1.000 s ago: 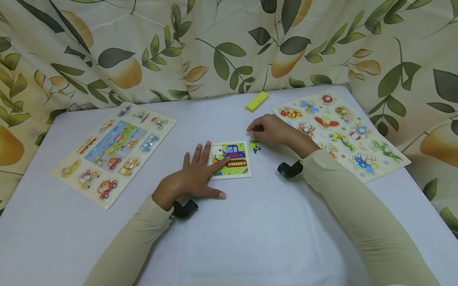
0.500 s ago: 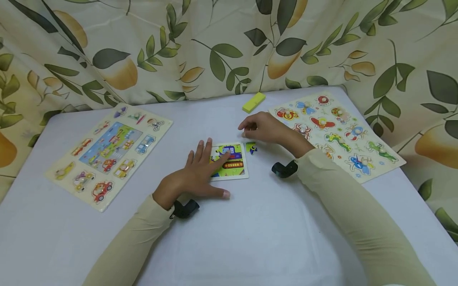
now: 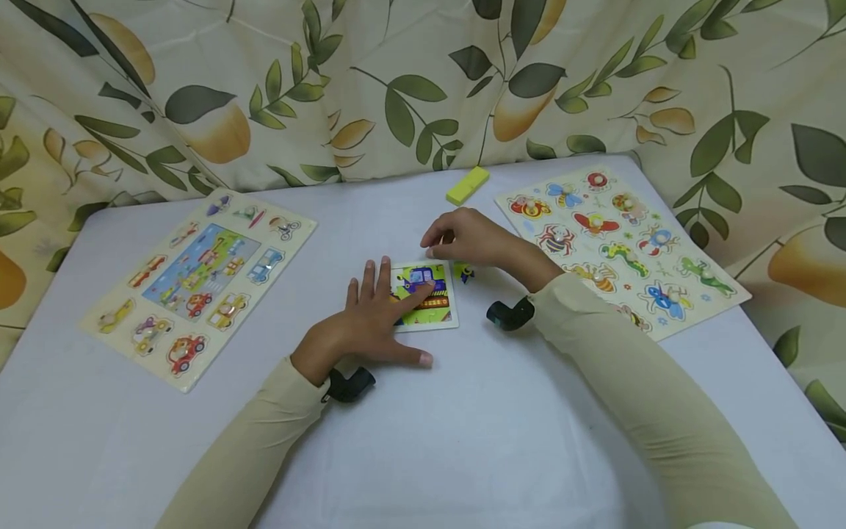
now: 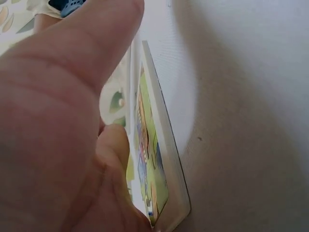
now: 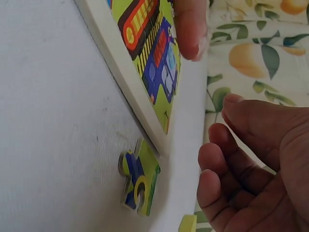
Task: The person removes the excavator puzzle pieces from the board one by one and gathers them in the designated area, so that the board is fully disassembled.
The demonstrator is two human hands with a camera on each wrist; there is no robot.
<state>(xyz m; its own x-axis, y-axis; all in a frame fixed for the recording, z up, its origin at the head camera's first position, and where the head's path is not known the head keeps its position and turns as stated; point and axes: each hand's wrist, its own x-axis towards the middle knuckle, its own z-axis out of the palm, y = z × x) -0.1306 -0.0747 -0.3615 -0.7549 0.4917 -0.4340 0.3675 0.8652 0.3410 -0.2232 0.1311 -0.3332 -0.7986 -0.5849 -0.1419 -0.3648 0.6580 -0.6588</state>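
A small square jigsaw puzzle [image 3: 436,314] in a white frame lies on the table, its picture a blue and red tracked vehicle on green. My left hand [image 3: 373,319] rests over its left side with fingers spread, the index fingertip on the picture. In the left wrist view that hand's thumb [image 4: 91,43] stands large beside the frame's edge. My right hand [image 3: 465,235] hovers beyond the puzzle's top right corner, fingers loosely curled; nothing shows between them in the right wrist view. One loose puzzle piece [image 5: 140,179], green with blue and yellow, lies just outside the frame, near that hand.
A yellow block [image 3: 467,185] lies at the back of the white-covered table. To the left is a vehicle peg board [image 3: 198,290]; to the right, an insect board [image 3: 621,250], partly behind my right arm. A leaf-patterned curtain [image 3: 396,44] hangs behind.
My right hand has moved left, toward the puzzle's top edge. My left index finger has shifted slightly right across the picture. The loose piece stays beside the frame.
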